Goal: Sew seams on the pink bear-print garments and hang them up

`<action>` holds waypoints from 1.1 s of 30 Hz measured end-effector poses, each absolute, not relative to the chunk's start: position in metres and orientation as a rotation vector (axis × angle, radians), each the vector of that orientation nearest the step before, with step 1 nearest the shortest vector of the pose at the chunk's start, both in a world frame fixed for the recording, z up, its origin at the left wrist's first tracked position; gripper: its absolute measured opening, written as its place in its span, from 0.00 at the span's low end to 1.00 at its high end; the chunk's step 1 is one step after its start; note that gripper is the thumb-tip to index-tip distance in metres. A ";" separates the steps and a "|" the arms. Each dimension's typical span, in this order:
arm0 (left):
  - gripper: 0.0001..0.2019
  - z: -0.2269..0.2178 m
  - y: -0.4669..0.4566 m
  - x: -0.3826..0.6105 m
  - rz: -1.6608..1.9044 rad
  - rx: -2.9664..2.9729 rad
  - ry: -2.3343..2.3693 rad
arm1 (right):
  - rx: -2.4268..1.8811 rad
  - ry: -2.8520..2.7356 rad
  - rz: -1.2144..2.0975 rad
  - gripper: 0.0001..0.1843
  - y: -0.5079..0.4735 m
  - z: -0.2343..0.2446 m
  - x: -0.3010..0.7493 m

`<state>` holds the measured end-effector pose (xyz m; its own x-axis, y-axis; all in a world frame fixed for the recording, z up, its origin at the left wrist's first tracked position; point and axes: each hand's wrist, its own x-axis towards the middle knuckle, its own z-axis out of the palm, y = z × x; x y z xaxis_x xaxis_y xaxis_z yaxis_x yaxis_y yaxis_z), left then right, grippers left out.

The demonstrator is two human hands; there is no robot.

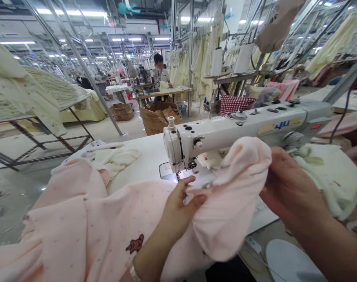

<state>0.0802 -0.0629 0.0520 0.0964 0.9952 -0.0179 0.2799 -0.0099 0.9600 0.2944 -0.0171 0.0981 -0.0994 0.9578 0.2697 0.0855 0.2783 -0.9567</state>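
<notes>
A pale pink garment [113,211] with small dots and a brown animal motif spreads over the left of the sewing table [149,149] and across my lap. My left hand [178,207] pinches its fabric between thumb and fingers, just in front of the needle area. On the right, my right hand [292,184] holds up a raised, rounded fold of the same garment, its fingertips partly behind the cloth. The white sewing machine [219,133] stands right behind the fold, its needle lit near my left fingertips. Cloth hides part of the machine bed.
Cream cloth pieces [116,158] lie at the table's back left, and a pale cream garment [331,172] is heaped at the right. Thread cones [216,62] stand behind the machine. Beyond are cardboard boxes [159,119], hanging garments and a person [162,72] at another machine.
</notes>
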 end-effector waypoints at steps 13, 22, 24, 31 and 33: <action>0.14 0.044 -0.049 0.036 0.338 2.061 1.881 | -0.965 -2.382 0.874 0.09 -0.027 0.033 0.295; 0.08 0.050 -0.055 0.028 0.602 2.165 1.796 | -1.031 -2.759 0.550 0.15 -0.008 0.034 0.290; 0.08 0.055 -0.056 0.032 0.835 1.961 1.782 | -0.995 -2.754 0.532 0.07 -0.002 0.034 0.293; 0.09 0.058 -0.095 0.063 1.424 1.116 1.625 | -0.923 -2.421 0.644 0.08 -0.038 0.044 0.308; 0.07 0.062 -0.106 0.066 1.550 1.135 1.786 | -0.992 -2.300 0.939 0.11 -0.075 0.043 0.309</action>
<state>0.0659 -0.1064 0.0624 -0.5186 0.8435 0.1403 0.2576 -0.0023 0.9662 0.3092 -0.0752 0.0431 -0.6325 0.7616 0.1408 0.4456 0.5065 -0.7381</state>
